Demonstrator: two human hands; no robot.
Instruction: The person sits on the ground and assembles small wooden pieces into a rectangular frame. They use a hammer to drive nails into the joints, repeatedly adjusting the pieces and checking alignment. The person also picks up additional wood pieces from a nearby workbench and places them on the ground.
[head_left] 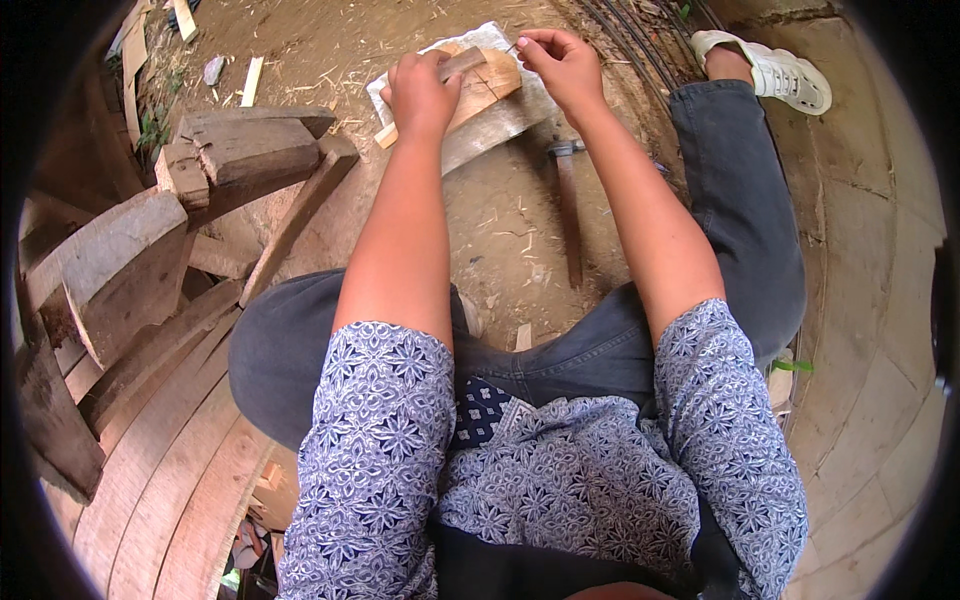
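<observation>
At the far middle, my left hand [420, 95] is closed round a short flat wooden strip [462, 64] lying over a rounded pale wooden piece [499, 80]. Dark lines cross that piece's face. My right hand [563, 70] pinches a thin dark stick [513, 46] beside its right end; whether this is a nail or a pencil I cannot tell. Under the wood is a whitish slab or sheet [482, 148]. A hammer [569, 205] with a wooden handle lies on the ground between my forearms, its metal head toward the slab.
Rough curved wooden blocks [125, 260] are piled at the left, above long planks [175, 490]. Dark rods [630, 45] run along the ground at the far right, near my white shoe [790, 80]. Beyond my right leg is a paved strip [860, 270]. Shavings litter the dirt.
</observation>
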